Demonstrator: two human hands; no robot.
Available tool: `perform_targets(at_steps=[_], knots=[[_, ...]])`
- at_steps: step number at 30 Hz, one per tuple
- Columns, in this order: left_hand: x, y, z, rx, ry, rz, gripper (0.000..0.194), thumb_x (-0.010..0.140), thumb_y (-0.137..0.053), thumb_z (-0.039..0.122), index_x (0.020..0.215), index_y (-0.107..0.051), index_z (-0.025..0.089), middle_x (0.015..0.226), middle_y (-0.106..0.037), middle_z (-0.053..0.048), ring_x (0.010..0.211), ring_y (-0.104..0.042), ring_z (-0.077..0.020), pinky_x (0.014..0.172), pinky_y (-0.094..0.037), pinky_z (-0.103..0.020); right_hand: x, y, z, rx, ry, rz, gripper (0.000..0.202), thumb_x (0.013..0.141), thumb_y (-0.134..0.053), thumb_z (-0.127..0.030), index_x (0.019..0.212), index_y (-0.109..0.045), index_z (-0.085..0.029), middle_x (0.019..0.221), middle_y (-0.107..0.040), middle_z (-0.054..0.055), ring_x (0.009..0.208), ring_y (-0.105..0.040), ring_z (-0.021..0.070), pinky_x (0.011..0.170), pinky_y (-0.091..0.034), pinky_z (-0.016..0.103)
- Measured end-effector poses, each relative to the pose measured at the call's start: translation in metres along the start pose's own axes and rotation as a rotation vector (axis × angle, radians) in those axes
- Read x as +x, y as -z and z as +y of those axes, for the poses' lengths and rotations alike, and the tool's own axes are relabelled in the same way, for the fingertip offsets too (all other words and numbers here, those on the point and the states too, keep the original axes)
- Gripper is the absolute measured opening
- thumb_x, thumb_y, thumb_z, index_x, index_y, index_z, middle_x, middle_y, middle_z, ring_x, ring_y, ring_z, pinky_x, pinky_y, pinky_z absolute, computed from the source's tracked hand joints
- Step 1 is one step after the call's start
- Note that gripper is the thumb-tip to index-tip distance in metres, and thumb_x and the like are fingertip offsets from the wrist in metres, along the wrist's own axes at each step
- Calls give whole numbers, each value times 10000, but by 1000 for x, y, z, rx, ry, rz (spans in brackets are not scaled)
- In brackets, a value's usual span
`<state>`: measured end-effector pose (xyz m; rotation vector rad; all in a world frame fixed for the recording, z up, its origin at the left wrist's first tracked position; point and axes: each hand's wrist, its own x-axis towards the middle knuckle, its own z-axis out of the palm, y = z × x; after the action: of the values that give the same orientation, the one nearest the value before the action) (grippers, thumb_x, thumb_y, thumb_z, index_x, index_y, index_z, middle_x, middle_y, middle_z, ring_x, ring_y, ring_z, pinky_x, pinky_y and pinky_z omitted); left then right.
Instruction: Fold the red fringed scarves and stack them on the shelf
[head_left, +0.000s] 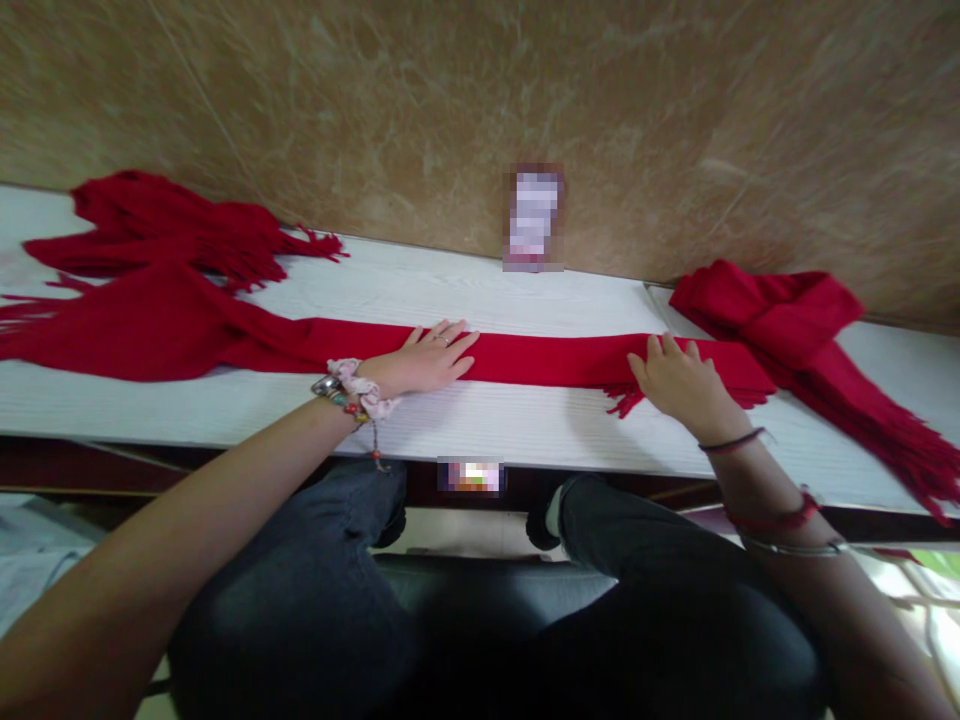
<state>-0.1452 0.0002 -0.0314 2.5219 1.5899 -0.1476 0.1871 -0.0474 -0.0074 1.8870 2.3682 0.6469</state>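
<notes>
A long red scarf [540, 360] lies lengthwise on the white table [450, 425], flat and narrow in the middle and spread wider toward its fringed left end. My left hand [431, 357] rests flat on its middle part, fingers spread. Near the folded right part, my right hand [679, 380] presses down on the cloth with its fingers apart. A short fringe hangs out from under the scarf's near edge, just left of my right hand.
A crumpled red scarf [165, 225] lies at the back left, another loosely folded one [787, 310] at the right. A blurred upright object [534, 218] stands by the brown marbled wall. A second blurred item [471, 476] shows below the table's front edge.
</notes>
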Motion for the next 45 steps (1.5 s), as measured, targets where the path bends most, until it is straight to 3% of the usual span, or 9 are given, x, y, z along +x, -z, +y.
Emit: perform_targets(at_steps=[2,7,11,15,21,28,33,38,45], knots=[[1,1,1,-8,7,9,565,951,-216,410,1486,-168,235,1550,-180,-58,1425,-117,-263,1125,-120,-482,8,10,-22,68,21,3,487,950,-273,-325,1246,-508,-17,1292,-507,278,1186,-477,372,903,-417,550],[0,3,1,18,-83,78,542,955,-225,400,1460,-256,203,1535,-229,-70,1420,-140,-239,1129,-83,-456,32,22,-90,337,420,-4,446,927,-396,-271,1302,-490,-48,1373,-473,203,1290,-412,275,1061,-340,450],[-6,1,0,32,-112,82,535,964,-208,399,1463,-245,211,1543,-203,-64,1422,-133,-215,1124,-118,-433,42,24,-121,291,565,-30,410,919,-367,-186,1247,-535,-6,1313,-525,223,1272,-441,277,1063,-358,432],[-10,-1,0,62,-127,111,534,970,-211,385,1466,-240,188,1543,-200,-66,1423,-129,-209,1129,-118,-416,43,26,-119,189,613,-53,444,874,-298,-33,1249,-535,-9,1329,-520,200,1286,-433,247,1074,-358,386],[-6,-1,0,40,-119,106,531,968,-216,390,1467,-234,207,1541,-209,-64,1420,-140,-218,1124,-125,-429,41,29,-106,192,608,-109,504,839,-275,42,1312,-450,32,1355,-487,218,1284,-438,232,1041,-396,339],[-3,-1,1,5,-100,127,512,954,-272,388,1428,-325,198,1502,-308,-85,1386,-243,-216,1123,-129,-430,46,27,-110,269,478,-50,464,867,-308,2,1251,-538,-120,1252,-593,133,1088,-585,206,846,-501,317],[18,21,3,51,-148,147,468,929,-337,350,1352,-439,179,1355,-501,-110,1241,-452,-228,1102,-166,-474,43,21,-114,259,413,27,365,898,-342,-58,1156,-595,-110,1124,-649,131,990,-588,210,787,-462,308],[48,50,9,27,-148,-7,447,848,-459,358,1230,-569,154,1133,-655,-81,1025,-583,-207,884,-395,-280,41,21,-116,155,445,107,296,915,-358,-105,977,-648,-119,948,-649,123,885,-548,219,713,-385,319],[65,51,3,-130,-141,-83,377,781,-498,331,1057,-668,138,1017,-696,-46,869,-600,-153,734,-406,-204,39,25,-119,137,452,88,309,916,-336,-82,946,-641,-121,840,-629,96,723,-503,174,615,-308,307]])
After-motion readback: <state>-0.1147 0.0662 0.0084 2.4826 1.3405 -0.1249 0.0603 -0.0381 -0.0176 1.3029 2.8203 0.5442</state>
